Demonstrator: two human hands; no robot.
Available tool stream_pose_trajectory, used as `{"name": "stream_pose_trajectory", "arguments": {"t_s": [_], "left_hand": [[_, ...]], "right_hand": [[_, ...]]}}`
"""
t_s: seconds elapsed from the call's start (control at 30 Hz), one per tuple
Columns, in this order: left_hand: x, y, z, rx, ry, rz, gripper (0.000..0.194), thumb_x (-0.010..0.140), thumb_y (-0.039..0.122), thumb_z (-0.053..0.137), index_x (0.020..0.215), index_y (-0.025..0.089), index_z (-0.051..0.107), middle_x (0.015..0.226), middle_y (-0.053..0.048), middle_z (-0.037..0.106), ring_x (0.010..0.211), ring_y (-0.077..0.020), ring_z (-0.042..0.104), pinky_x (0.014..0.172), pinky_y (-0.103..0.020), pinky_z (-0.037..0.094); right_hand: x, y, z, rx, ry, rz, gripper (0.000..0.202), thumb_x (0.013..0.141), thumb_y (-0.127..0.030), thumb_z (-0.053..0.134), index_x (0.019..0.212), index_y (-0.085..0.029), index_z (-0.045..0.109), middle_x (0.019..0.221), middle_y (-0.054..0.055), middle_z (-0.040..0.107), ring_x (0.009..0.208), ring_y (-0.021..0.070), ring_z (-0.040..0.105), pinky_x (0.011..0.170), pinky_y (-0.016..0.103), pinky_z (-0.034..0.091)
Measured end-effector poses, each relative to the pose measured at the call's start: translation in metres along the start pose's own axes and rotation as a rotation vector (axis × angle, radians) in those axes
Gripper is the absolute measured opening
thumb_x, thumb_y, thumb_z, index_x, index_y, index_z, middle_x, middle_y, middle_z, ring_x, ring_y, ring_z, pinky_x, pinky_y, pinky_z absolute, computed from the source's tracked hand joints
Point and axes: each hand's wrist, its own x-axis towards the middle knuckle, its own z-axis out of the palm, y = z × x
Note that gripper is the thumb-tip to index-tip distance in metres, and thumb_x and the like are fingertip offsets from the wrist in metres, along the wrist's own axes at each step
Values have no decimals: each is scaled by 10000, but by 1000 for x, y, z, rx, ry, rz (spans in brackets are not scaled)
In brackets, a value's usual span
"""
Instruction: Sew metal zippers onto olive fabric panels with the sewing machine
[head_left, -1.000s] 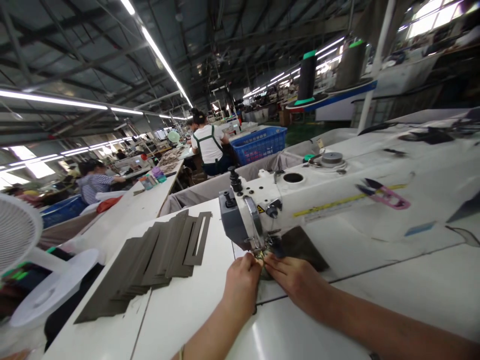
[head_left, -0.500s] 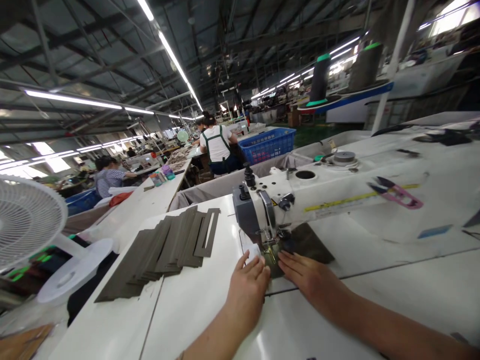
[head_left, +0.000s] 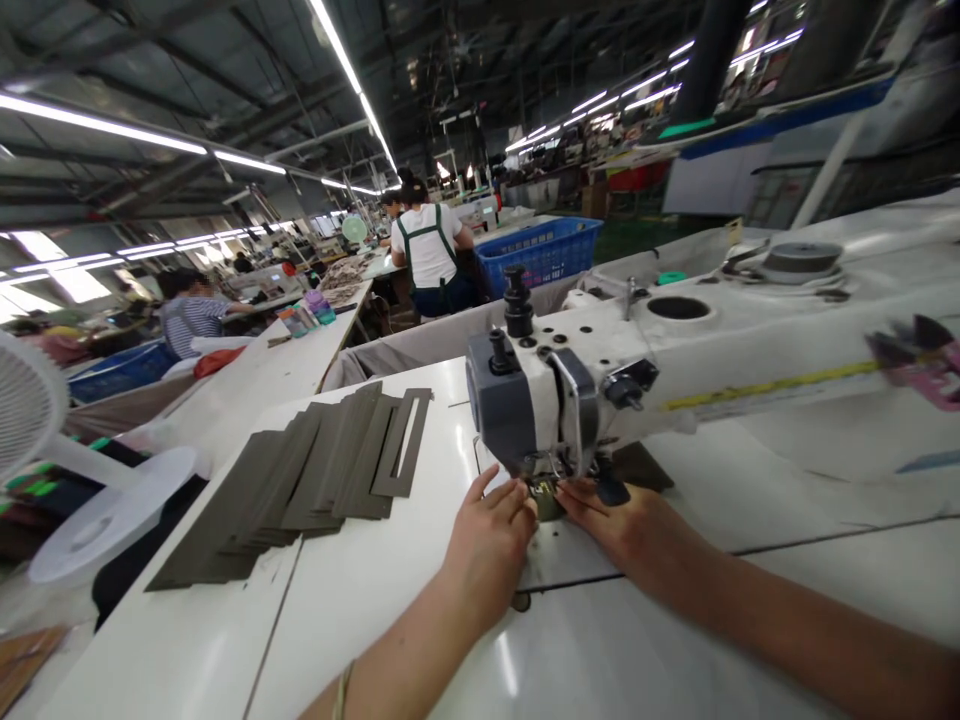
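Note:
My left hand (head_left: 495, 535) lies palm down beside the needle area of a white and grey sewing machine (head_left: 504, 400), fingers spread, with its fingertips at the edge of a dark olive fabric piece (head_left: 636, 465). On the other side of the presser foot, my right hand (head_left: 637, 525) rests flat on the same fabric, its fingertips partly under the machine head. The fabric runs beneath the needle and behind my right hand. To the left, a fanned stack of dark grey-olive pieces (head_left: 300, 470) lies on the white table; the nearest one has a long slot.
A white fan (head_left: 112, 510) stands at the left. Pink-handled snips (head_left: 926, 375) lie on the machine arm beside yellow tape (head_left: 772, 385). Behind are a blue basket (head_left: 536, 255) and a person in a white shirt (head_left: 431, 250).
The view has moved closer to the machine head. More of the fabric's part behind the needle is hidden, and both hands stay beside the presser foot.

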Motion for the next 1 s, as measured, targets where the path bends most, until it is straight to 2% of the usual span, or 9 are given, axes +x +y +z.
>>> {"name": "stream_pose_trajectory", "arguments": {"t_s": [0.27, 0.47, 0.6, 0.83, 0.93, 1.0], "left_hand": [[1, 0, 1, -1, 45, 12, 141, 866, 131, 470, 923, 140, 599, 999, -89, 672, 986, -202, 611, 992, -414, 385], [3, -2, 2, 8, 44, -1, 133, 862, 119, 472, 872, 140, 603, 958, -71, 681, 937, -196, 626, 994, -413, 376], [2, -2, 4, 7, 76, -13, 123, 852, 114, 486, 883, 142, 602, 966, -68, 683, 949, -196, 620, 1001, -418, 363], [-1, -2, 17, 6, 70, -112, 96, 824, 107, 546, 786, 173, 604, 910, -30, 691, 888, -170, 633, 1001, -407, 359], [-5, -7, 16, 33, 56, -139, 48, 824, 158, 593, 792, 187, 614, 933, -16, 686, 885, -154, 630, 986, -396, 375], [-8, -7, 16, 82, 69, -154, 11, 816, 189, 618, 805, 191, 617, 942, -23, 678, 870, -153, 629, 965, -396, 396]], "right_hand": [[-1, 3, 5, -24, 45, -34, 327, 826, -12, 354, 916, -127, 646, 857, 110, 696, 750, 184, 662, 667, 264, 549], [1, 3, 8, -30, 10, 21, 338, 809, -2, 355, 892, -142, 651, 854, 105, 697, 752, 191, 662, 681, 285, 553], [5, 3, 4, 13, 61, 0, 324, 825, -10, 339, 825, -131, 639, 809, 111, 694, 705, 190, 662, 655, 279, 551], [10, -5, 6, 68, 102, 64, 296, 833, -32, 364, 819, -168, 627, 780, 75, 686, 691, 170, 651, 643, 257, 532], [6, 6, 7, 74, 72, 48, 237, 855, -118, 400, 891, -180, 627, 845, 77, 681, 761, 174, 642, 684, 271, 528], [-1, 23, 7, -5, 72, 46, 189, 843, -227, 468, 941, -179, 623, 912, 96, 670, 850, 219, 625, 750, 350, 519]]}}
